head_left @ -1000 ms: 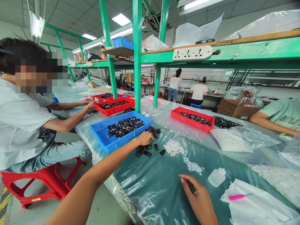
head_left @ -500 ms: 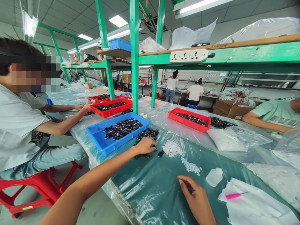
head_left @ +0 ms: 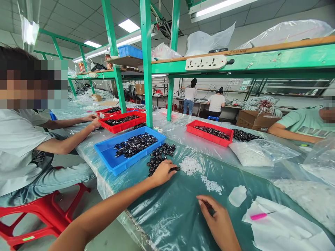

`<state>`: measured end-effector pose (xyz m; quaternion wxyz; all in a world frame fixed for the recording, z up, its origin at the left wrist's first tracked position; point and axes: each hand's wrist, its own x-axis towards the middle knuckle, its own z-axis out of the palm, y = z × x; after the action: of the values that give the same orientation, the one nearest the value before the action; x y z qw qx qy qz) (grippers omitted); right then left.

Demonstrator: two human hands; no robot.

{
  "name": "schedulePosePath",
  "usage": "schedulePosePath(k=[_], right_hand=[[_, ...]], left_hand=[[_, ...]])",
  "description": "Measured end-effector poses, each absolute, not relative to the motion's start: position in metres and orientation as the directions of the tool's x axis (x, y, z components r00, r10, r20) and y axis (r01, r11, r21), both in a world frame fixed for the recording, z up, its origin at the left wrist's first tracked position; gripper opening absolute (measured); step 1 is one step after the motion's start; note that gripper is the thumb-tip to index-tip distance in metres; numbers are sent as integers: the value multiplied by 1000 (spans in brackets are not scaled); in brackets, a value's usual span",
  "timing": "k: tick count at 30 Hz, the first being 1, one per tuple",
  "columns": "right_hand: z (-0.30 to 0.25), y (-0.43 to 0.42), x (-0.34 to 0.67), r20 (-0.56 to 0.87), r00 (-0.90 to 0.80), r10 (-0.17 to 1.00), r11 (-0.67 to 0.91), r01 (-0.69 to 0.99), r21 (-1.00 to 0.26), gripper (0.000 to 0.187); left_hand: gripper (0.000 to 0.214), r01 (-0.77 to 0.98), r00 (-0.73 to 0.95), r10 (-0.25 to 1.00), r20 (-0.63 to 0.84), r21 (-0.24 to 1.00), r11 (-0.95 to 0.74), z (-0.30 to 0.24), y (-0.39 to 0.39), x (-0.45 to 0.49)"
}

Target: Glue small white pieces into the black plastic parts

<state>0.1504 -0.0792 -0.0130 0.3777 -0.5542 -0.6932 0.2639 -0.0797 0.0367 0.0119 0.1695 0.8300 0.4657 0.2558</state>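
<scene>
My left hand point(head_left: 163, 173) grips a small black plastic piece point(head_left: 176, 168) between thumb and fingers, just off the table mat. Under and behind that hand lies a loose pile of similar black pieces point(head_left: 157, 158). A heap of white plastic parts point(head_left: 191, 165) is just right of the held piece, and smaller white bits point(head_left: 212, 185) are scattered nearer to me. My right hand point(head_left: 218, 219) is near the table's front, thumb and forefinger brought together in a pinch. Whether anything tiny is between its fingertips I cannot make out.
A blue tray point(head_left: 104, 153) of black pieces stands left of the pile. Red trays point(head_left: 209, 134) hold more. A translucent bottle point(head_left: 237, 196) and a pink-handled tool point(head_left: 258, 216) on white sheeting lie to the right. Green posts point(head_left: 146, 69) rise behind. A co-worker point(head_left: 21, 146) sits at left.
My left hand has picked up a black piece that lay beside the white heap and drawn slightly down toward me. My right hand keeps its pinch. The view has shifted slightly.
</scene>
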Motion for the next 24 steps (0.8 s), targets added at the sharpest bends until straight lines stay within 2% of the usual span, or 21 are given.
schedulePosePath(k=[3,6,9,11,13,24], right_hand=[[-13,-80,150,219,-106,970,240,564,-790,33],[-13,-80,150,204,-107,973,228,565,-793,33],[-12,-80,151,199,-100,975,220,570,-792,33],[-11,-79,152,203,-91,975,218,573,-790,34],[-10,-79,154,196,-82,977,207,575,-791,34],[-13,-77,159,203,-71,977,206,583,-786,32]], left_hand=[[36,545,427,879,211,715,-437,18,32,-82],[46,381,461,875,146,858,-344,23,24,-77],[46,13,499,863,83,995,-103,27,15,-68],[43,-214,529,848,47,973,80,30,10,-62],[40,-303,554,832,29,938,169,32,6,-57],[33,-353,642,766,-23,878,323,43,-4,-39]])
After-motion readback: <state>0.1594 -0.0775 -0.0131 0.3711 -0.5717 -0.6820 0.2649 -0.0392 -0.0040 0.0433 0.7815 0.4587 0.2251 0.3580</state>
